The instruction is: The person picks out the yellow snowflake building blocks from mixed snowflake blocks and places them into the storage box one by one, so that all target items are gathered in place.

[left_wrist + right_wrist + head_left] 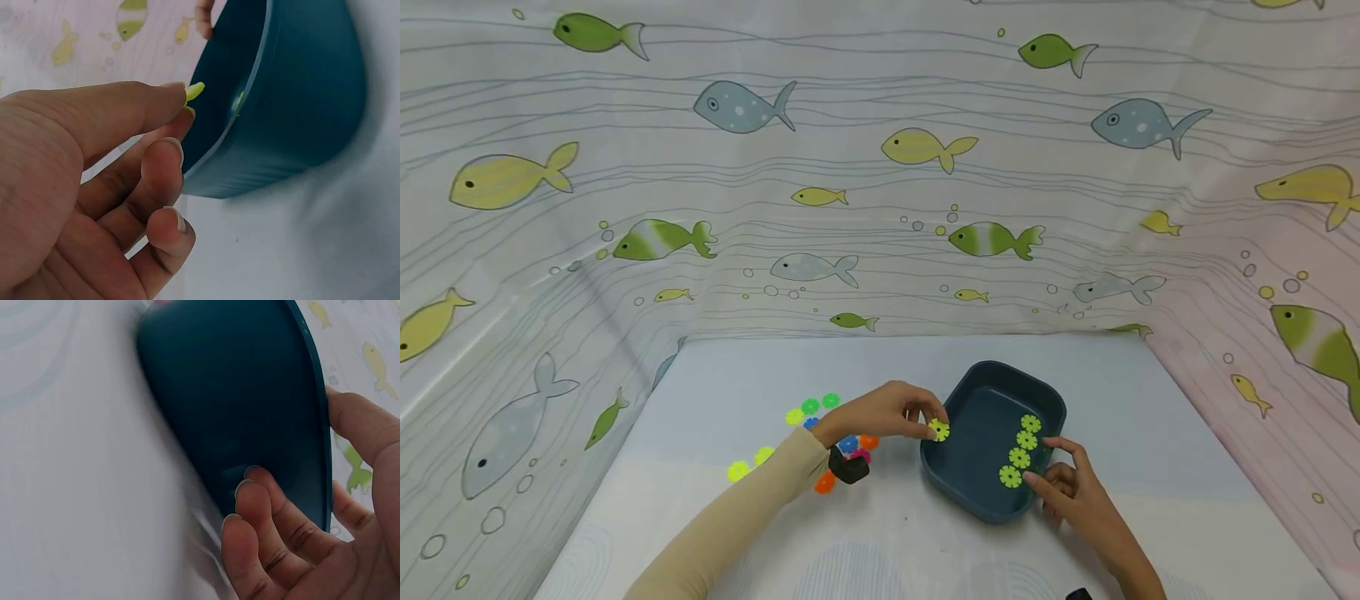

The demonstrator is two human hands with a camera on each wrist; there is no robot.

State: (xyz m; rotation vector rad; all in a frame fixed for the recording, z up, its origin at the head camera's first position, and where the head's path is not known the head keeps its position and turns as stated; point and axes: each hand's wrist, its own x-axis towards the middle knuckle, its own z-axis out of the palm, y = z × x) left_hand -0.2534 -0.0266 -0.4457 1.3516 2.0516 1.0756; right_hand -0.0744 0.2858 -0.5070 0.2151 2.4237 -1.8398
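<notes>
My left hand [895, 410] pinches a yellow-green snowflake disc [938, 430] between thumb and index finger, at the left rim of a dark teal plastic tub [973, 500]. In the left wrist view, the disc [195, 91] is seen edge-on, mostly hidden by the fingertips. My right hand [1071, 483] holds the tub's right side, with thumb and index finger at the rim and the other fingers against the outer wall [219, 412]. Inside the tub, several yellow-green discs [1019, 457] form a row along the right side; whether they are joined I cannot tell.
Left of the tub, loose snowflake discs lie on the white surface: green [810, 406], yellow [739, 472], blue [847, 444] and orange [825, 482], partly hidden by the left forearm. A fish-patterned sheet [865, 225] rises behind and at both sides.
</notes>
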